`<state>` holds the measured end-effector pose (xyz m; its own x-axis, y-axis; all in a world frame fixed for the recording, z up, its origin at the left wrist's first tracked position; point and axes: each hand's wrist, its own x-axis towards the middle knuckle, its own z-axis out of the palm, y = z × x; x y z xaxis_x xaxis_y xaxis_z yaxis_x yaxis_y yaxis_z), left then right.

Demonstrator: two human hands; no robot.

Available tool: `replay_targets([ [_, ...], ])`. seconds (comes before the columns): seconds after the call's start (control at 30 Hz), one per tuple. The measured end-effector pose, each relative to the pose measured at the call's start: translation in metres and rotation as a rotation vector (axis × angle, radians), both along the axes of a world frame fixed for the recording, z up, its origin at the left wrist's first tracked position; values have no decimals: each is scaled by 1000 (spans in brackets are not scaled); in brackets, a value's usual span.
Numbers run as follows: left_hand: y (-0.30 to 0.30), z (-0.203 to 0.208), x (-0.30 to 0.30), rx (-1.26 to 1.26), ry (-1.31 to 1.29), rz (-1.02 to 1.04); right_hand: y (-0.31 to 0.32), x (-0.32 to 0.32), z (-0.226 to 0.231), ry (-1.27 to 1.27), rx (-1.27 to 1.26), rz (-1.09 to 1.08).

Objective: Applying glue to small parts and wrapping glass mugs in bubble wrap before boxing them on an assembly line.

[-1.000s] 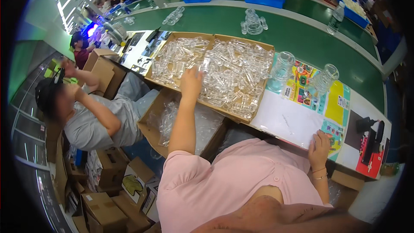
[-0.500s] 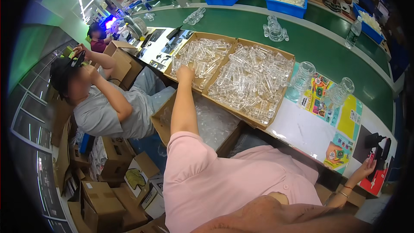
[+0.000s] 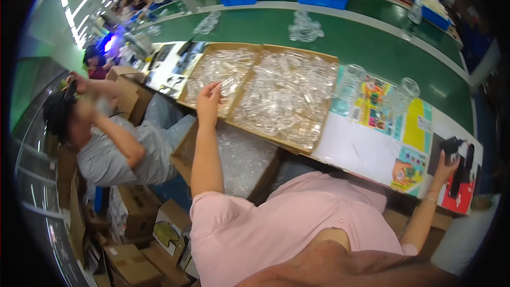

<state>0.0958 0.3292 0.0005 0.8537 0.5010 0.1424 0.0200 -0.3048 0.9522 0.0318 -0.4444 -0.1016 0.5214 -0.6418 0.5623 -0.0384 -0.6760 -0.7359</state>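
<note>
My left hand (image 3: 209, 98) is over the near edge of a shallow cardboard tray (image 3: 183, 98) of small clear plastic tubes (image 3: 231, 66). Its fingers are curled together; motion blur hides what, if anything, is between them. A second cardboard tray (image 3: 333, 93), heaped with the same clear tubes, stands to its right. At the far right, my right hand (image 3: 446, 167) has its fingers round the lower part of a black device (image 3: 451, 144). A long black object (image 3: 468, 162) is beside that hand, over a red printed sheet (image 3: 463, 199).
Below the trays is an open carton (image 3: 241, 162) lined with clear plastic. Clear stacked pieces (image 3: 350, 79) stand on the table by the right tray. A green conveyor (image 3: 249, 26) runs behind, with blue bins (image 3: 321, 2) beyond. A seated co-worker (image 3: 119, 149) is on the left.
My left hand has lifted slightly from the tubes in the left tray. My right hand has moved up and away from me to the black device. The whole view has shifted.
</note>
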Motion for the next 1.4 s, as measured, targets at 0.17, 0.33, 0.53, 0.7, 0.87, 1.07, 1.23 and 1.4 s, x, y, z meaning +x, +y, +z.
replay_targets([
  [0.17,-93,9,-48,-196,-76,-229,67,39,34,428,-217,-258],
  [0.33,-196,5,-69,-442,-126,-651,44,46,9,260,99,25],
  [0.53,-290,-4,-69,-563,-78,-826,61,24,22,-1,102,155],
  [0.7,-320,-4,-72,-666,-89,-879,136,-41,91,105,118,638],
  [0.87,-330,-3,-74,-570,-190,-941,152,-65,123,116,214,948],
  [1.07,-339,4,-83,-472,-246,-989,184,-51,136,-520,932,1035],
  [1.23,-344,6,-95,-472,-333,-993,214,-43,136,-607,1185,1040],
  [1.4,-345,2,-97,-440,-446,-963,236,-53,158,-409,718,919],
])
